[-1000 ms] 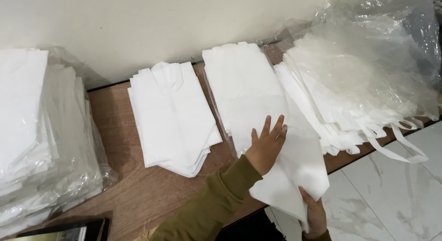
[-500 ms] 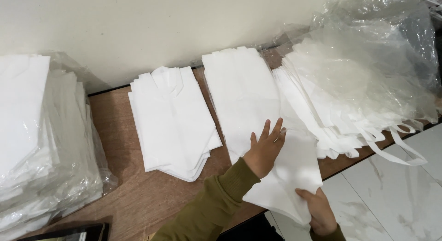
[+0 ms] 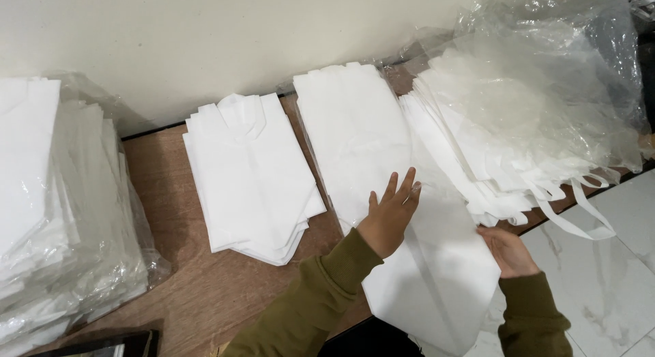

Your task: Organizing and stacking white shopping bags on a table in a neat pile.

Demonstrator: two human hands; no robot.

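1. The left hand (image 3: pixel 389 217) lies flat, palm down, on a white non-woven fabric sheet (image 3: pixel 437 275); its fingers (image 3: pixel 408 188) are spread wide and straight, pressing rather than gripping.
2. The right hand (image 3: pixel 506 250) meets the same sheet at its right edge, past the front edge of the desk (image 3: pixel 170 186); the fingers curl loosely against the fabric, but whether they pinch it cannot be told.
3. The sheet is thin, matte and smooth, with a long straight fold line down its length. Its far part rests on a middle pile of folded white fabric (image 3: pixel 355 132), while its near end hangs over the desk's front edge, above a pale marble-patterned floor (image 3: pixel 614 261).
4. The desk is brown wood grain, set against a plain cream wall (image 3: pixel 205 43) along its far edge.
5. Left of the middle pile, a shorter stack of folded white pieces (image 3: pixel 249 173) lies slightly fanned, its corners stepping out towards the front edge.
6. Towards the right end of the desk, a heap of white fabric pieces with narrow ties (image 3: pixel 505 166) sits half inside a crinkled, glossy clear plastic bag (image 3: pixel 566 77); thin straps (image 3: pixel 580 207) dangle over the front edge.
7. At the left end, a tall stack of white folded goods (image 3: pixel 41 207) sits wrapped in shiny clear plastic.
8. Both sleeves (image 3: pixel 321 302) are olive-green knit.
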